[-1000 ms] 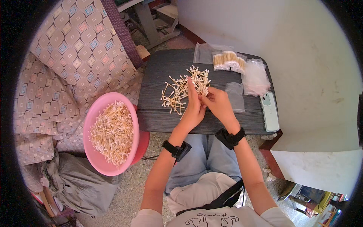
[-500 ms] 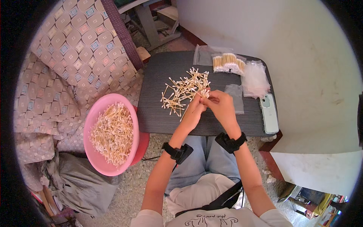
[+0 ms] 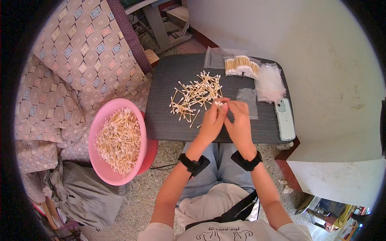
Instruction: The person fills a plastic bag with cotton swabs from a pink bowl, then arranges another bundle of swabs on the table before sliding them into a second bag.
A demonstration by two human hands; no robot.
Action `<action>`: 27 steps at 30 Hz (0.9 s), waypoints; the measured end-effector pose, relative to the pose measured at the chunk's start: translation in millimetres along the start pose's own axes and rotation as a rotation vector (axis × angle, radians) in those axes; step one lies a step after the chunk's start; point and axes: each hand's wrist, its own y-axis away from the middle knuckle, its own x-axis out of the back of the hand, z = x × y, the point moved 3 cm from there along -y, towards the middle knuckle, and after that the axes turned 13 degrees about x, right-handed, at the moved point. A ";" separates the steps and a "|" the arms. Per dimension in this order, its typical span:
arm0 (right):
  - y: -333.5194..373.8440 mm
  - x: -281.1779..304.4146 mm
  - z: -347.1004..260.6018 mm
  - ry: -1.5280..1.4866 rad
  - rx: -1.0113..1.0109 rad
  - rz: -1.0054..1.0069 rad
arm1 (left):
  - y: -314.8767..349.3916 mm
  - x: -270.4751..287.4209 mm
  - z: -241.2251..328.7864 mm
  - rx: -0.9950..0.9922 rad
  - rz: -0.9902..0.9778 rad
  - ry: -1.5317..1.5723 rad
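Observation:
A small bunch of cotton swabs is gathered between my hands over the near part of the table, white tips upward. My left hand is closed around the bunch, thumb pressed to its side. Against it, my right hand has its fingers bent in, gripping the same bunch from the right; its fingertips are partly hidden. Just beyond lies a loose pile of cotton swabs, crossing in all directions. An empty clear zip bag lies flat beside my right hand.
On the dark table, bundled swabs lie at the back, near stacked clear bags and a pale phone at the right edge. A pink basin full of swabs stands left. A wall rises at right.
My left hand has shifted right and turned more upright around the bunch. The right hand's fingers have moved up beside it. A few loose swabs near the left hand are now uncovered.

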 end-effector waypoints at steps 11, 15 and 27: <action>-16.1 14.5 -6.9 -0.287 0.013 -0.138 | 2.8 -25.4 -30.7 -0.121 0.019 -0.167; -14.4 7.2 -4.7 -0.289 0.060 -0.234 | 3.9 -29.1 -37.1 -0.042 -0.072 -0.117; -0.4 -15.5 24.4 -0.151 0.039 -0.289 | -5.7 -17.6 -56.5 0.049 -0.059 -0.222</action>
